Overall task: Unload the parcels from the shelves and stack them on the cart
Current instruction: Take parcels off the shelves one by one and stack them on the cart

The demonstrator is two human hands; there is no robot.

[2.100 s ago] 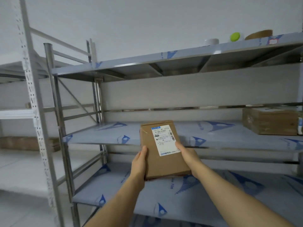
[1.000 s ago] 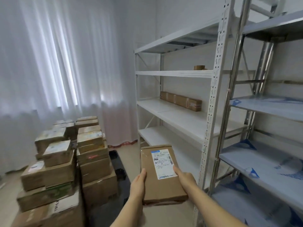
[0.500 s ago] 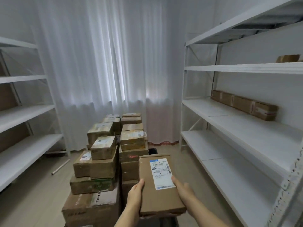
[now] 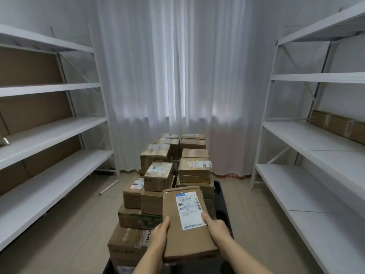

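A flat brown parcel [image 4: 173, 218] with a white shipping label is held in front of me, above the near end of the cart. My left hand [image 4: 161, 233] grips its left edge and my right hand [image 4: 216, 227] grips its right edge, thumbs on top. Below and beyond it stands the black cart [image 4: 222, 204], stacked with several cardboard parcels [image 4: 158, 175] in two rows. Most of the cart deck is hidden under them.
White shelving [image 4: 49, 133] runs along the left and white shelving [image 4: 316, 139] along the right, with a row of brown boxes [image 4: 339, 125] on the right middle shelf. White curtains [image 4: 177, 76] hang behind the cart. A pale tube [image 4: 108, 186] lies on the floor at left.
I have turned left from the steel shelves, carrying the parcel in both hands. The cart's stack has come to the centre of view, now right under the parcel.
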